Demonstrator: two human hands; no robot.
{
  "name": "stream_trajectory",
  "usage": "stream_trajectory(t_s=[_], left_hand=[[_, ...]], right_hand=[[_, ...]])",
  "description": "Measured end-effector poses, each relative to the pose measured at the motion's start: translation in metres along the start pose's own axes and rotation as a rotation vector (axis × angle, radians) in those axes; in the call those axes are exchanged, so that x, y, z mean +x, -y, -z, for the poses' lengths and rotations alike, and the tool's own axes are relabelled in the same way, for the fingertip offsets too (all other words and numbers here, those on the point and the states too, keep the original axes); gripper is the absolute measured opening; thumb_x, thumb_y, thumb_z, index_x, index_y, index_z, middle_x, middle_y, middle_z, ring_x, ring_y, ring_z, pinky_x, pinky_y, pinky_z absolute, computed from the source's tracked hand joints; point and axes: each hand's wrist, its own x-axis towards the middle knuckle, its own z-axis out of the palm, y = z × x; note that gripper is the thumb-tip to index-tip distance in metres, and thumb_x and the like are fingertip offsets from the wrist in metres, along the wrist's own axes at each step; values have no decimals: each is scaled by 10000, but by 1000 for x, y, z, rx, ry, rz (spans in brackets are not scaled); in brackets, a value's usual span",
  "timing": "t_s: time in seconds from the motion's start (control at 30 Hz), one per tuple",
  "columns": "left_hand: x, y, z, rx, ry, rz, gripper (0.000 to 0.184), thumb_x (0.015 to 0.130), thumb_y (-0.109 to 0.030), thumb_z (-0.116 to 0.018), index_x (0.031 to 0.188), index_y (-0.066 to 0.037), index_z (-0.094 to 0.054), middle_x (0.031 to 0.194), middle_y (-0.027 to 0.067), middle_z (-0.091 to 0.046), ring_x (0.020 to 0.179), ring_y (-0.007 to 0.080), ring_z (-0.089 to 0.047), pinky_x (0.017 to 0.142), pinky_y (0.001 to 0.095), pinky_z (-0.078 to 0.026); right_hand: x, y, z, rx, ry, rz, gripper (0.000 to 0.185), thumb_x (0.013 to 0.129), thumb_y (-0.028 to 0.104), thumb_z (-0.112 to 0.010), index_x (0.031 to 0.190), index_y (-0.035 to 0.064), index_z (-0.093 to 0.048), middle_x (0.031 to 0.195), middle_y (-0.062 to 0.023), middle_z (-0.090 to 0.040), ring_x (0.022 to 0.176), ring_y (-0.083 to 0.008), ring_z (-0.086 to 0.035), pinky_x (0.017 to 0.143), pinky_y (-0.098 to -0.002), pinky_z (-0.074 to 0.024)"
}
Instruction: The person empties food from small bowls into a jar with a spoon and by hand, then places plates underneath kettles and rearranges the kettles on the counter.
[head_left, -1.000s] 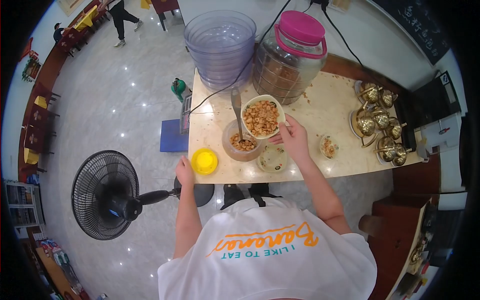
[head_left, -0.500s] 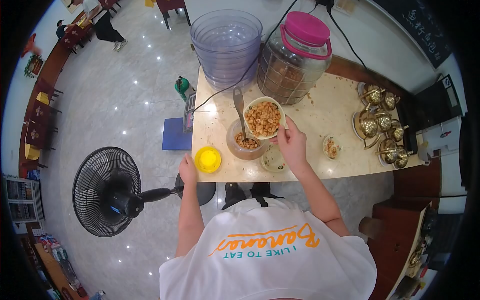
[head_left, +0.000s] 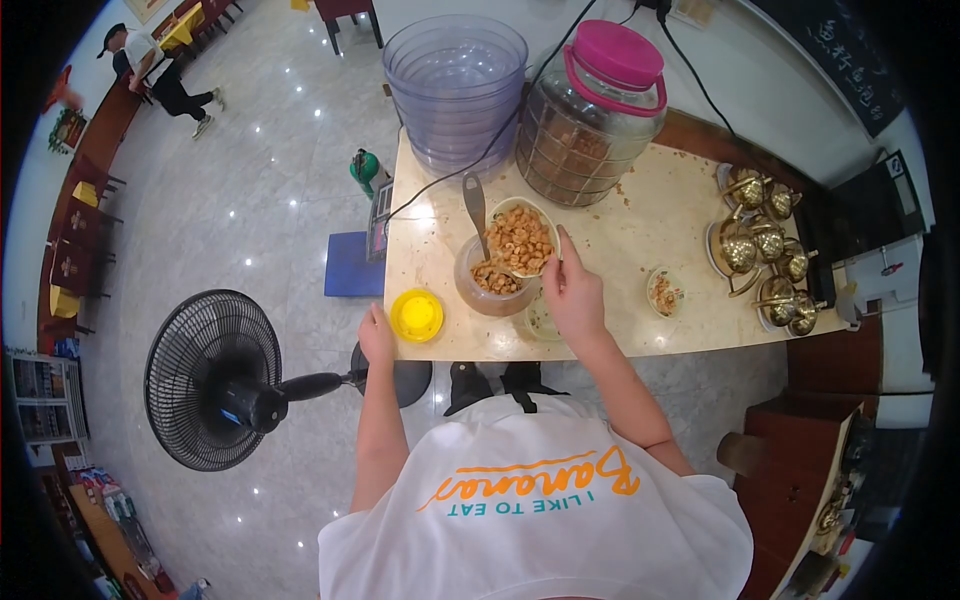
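Observation:
My right hand (head_left: pixel 577 305) grips the rim of a pale bowl (head_left: pixel 556 240) of brown, nut-like crunchy pieces (head_left: pixel 520 240). The bowl is tilted at the mouth of a clear plastic jar (head_left: pixel 468 290), which holds more of these pieces. A grey-handled spoon (head_left: pixel 475 205) stands in the jar, its handle leaning up and its lower end hidden. Partly behind my right hand, a clear dish or lid (head_left: pixel 540 322) lies on the table. My left hand (head_left: pixel 376 335) is at the table's left edge, beside a round yellow lid (head_left: pixel 416 315); its fingers are mostly hidden.
Behind the jar stand stacked clear tubs (head_left: pixel 455 90) and a big pink-lidded jar (head_left: pixel 590 120). A small bowl (head_left: pixel 664 293) and gold teapots (head_left: pixel 765 240) are on the right. A black cable (head_left: pixel 480 160) crosses the table (head_left: pixel 610 325). A fan (head_left: pixel 215 380) stands at left.
The bowl has come down slightly toward the jar and tips further over its mouth. My left hand stays by the table edge. A person in the background has walked a few steps.

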Motion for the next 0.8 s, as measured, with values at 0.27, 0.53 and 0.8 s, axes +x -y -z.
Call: stream_trajectory(t_s=[0.27,0.53,0.8], left_hand=[[1,0,1,19,25,2,436,915,-332,-369,842,40,-583,797,255,-582,763,420,-549,663,438,-419],[1,-2,1,10,36,10,447,916,-343,-366,847,40,-585,802,255,-584,767,417,-551,667,436,-421],[2,3,-1,59,54,33,477,915,-370,-351,852,37,-591,813,245,-591,782,417,-552,681,446,-419]], right_hand=[[-4,-4,-4,-329,-84,328,464,779,91,-581,1228,30,-483,492,-32,-477,396,-171,-479,400,-313,-409],[-3,-8,8,-407,-194,761,476,676,80,-639,1142,26,-563,552,-5,-416,470,-133,-441,436,-268,-377],[-2,-39,30,-263,-335,525,396,669,-33,-612,1061,25,-615,550,-35,-458,440,-131,-422,432,-247,-369]])
